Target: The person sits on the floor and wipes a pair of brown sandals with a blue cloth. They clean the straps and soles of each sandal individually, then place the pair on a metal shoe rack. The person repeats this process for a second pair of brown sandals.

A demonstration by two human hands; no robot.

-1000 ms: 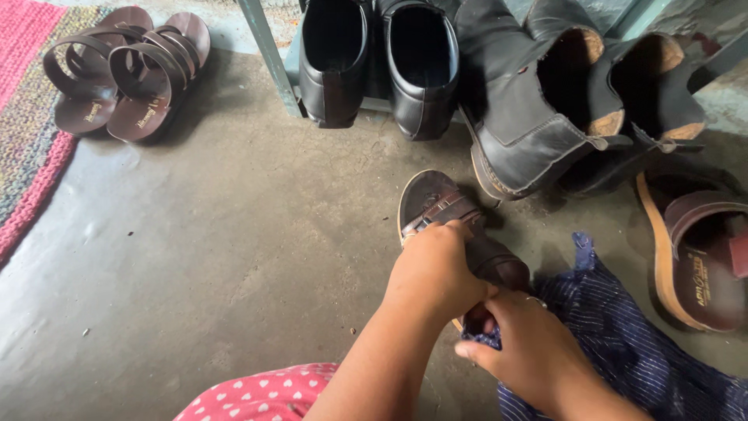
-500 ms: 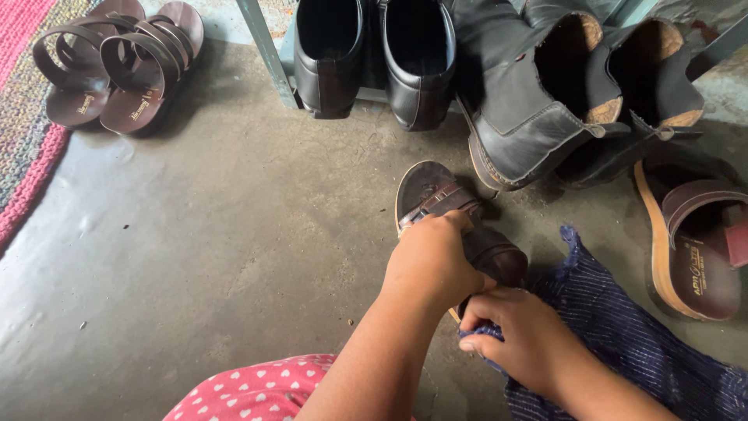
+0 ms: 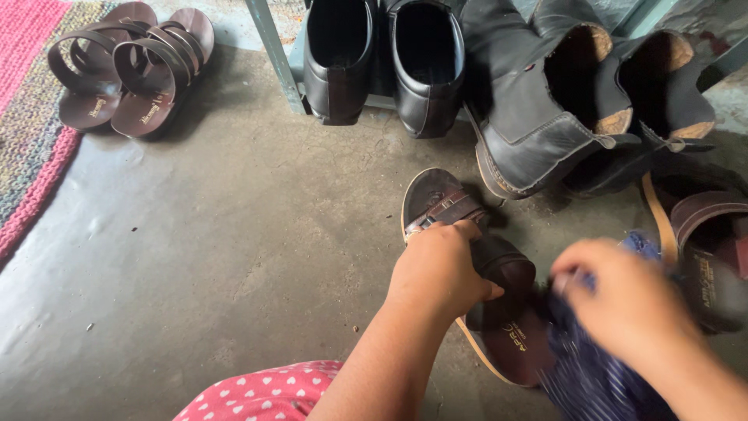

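The left hand (image 3: 438, 269) clamps its fingers over the strap of a brown sandal (image 3: 475, 277), which lies on the floor (image 3: 234, 249) just in front of the black boots (image 3: 545, 117). The right hand (image 3: 619, 300), blurred, seems to grip a dark blue cloth (image 3: 592, 374) right of the sandal; its fingers look curled together. A second sandal (image 3: 705, 249) lies further right, black shoes (image 3: 382, 62) behind, and a sandal pair (image 3: 125, 70) far left on a rug (image 3: 31, 140).

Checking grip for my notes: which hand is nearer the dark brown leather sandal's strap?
Left. The left hand grips the dark brown leather sandal at its strap; the right hand, blurred, holds a dark blue cloth beside its heel.
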